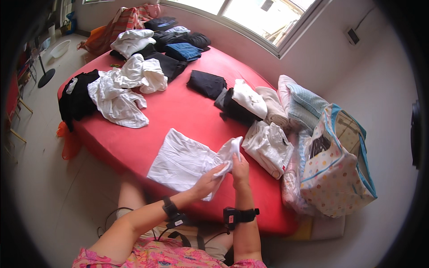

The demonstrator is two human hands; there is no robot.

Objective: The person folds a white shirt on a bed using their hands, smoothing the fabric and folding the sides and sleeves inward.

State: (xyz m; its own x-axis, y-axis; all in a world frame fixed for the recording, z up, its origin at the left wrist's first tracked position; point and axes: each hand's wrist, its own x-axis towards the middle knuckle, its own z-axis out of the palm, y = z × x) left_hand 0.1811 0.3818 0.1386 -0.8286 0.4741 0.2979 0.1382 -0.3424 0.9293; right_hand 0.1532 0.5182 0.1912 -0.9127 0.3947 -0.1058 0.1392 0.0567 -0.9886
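Observation:
A white garment (181,161) lies partly flattened near the front edge of the red-covered bed (174,114); its right end is bunched and lifted. My left hand (208,181) is closed on the cloth, near the bunched part. Just right of it, my right hand (240,169) grips the raised end, fingers partly hidden by the fabric. I cannot tell which kind of garment it is. To the right of my hands lies a folded white shirt (268,149).
Loose white clothes (120,100) and black ones (80,100) lie at the left. Folded dark cloth (206,84), a folded white piece (249,98) and a rolled beige blanket (271,107) lie beyond my hands. A dotted storage bag (330,178) stands at the right. A window (259,18) is behind.

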